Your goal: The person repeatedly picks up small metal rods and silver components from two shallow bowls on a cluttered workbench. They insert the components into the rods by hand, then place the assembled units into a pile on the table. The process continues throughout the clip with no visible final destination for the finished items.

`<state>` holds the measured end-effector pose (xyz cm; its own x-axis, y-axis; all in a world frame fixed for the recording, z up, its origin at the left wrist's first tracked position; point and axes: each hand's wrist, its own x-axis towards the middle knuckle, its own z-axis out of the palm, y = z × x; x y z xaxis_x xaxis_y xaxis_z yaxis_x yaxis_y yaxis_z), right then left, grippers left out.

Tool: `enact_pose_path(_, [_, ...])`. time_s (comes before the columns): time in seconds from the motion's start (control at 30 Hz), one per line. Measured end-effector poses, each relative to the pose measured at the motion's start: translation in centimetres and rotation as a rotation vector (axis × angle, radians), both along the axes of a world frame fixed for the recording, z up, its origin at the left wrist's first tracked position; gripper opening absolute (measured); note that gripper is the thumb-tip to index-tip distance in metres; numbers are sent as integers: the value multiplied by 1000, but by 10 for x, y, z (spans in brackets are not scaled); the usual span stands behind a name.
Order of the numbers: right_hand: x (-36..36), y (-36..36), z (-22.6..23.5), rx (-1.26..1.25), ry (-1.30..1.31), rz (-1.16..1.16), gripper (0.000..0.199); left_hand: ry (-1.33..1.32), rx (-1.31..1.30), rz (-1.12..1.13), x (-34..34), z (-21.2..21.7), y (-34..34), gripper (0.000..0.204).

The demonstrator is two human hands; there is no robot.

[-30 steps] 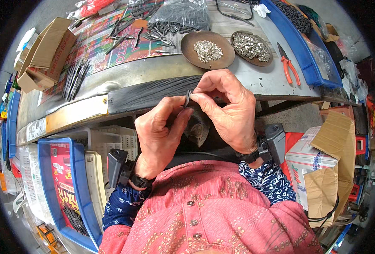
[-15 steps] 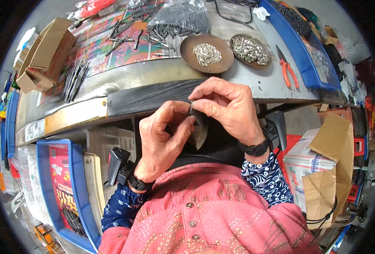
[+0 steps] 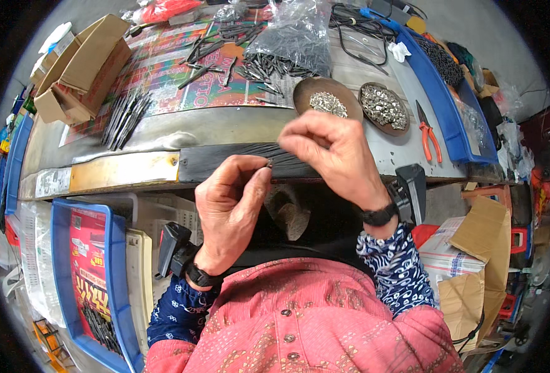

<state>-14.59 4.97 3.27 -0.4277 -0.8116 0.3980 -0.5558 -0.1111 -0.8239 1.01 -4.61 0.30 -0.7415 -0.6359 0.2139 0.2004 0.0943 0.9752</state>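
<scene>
Above the table's front edge, my left hand (image 3: 230,202) pinches thumb and forefinger around a tiny dark piece (image 3: 269,164); its kind is too small to make out. To its right and slightly higher, my right hand (image 3: 336,158) is apart from the left, its thumb and fingers bent close together. Whether anything sits between those fingertips does not show. Just beyond the right hand is a round brown dish (image 3: 307,94) of small silvery metal pieces (image 3: 328,104), partly covered by the hand. A second dish of larger shiny metal parts (image 3: 384,107) stands beside it.
Red-handled pliers (image 3: 430,140) lie at the right, near a long blue tray (image 3: 474,133). Dark slim metal rods (image 3: 127,120), a clear bag (image 3: 293,40) and a cardboard box (image 3: 88,68) are on the table. Left below stands a blue bin (image 3: 108,248); right below, an open carton (image 3: 474,280).
My right hand has let go of the small piece both hands were holding and moved up and away from my left hand. The left keeps its pinch. The whole view has shifted a little.
</scene>
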Motion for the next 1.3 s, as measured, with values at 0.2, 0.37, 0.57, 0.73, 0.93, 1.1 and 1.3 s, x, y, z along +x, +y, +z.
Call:
enact_pose_path(0.2, [-25, -52, -8, 67, 730, -183, 11, 9, 58, 33, 12, -1, -15, 4])
enact_pose_path(0.37, [-33, -78, -17, 140, 951, -175, 10, 36, 94, 37, 16, -5, -22, 12])
enact_pose_path(0.57, [-32, -84, -21, 203, 1179, -198, 3, 53, 102, 24, 16, -7, -25, 14])
enact_pose_path(0.73, [-31, -81, -20, 199, 1237, -226, 3, 44, 114, 15, 18, -8, -25, 11])
enact_pose_path(0.93, [-20, -58, -11, 48, 1022, -176, 8, 62, 171, 4, 20, -7, -18, 10])
enact_pose_path(1.1, [6, -20, 2, -49, 502, -57, 12, 77, 254, -43, 20, -5, -11, 12])
enact_pose_path(1.3, [32, 17, 8, -63, -229, -25, 11, 91, 301, -100, 16, -2, 5, 13])
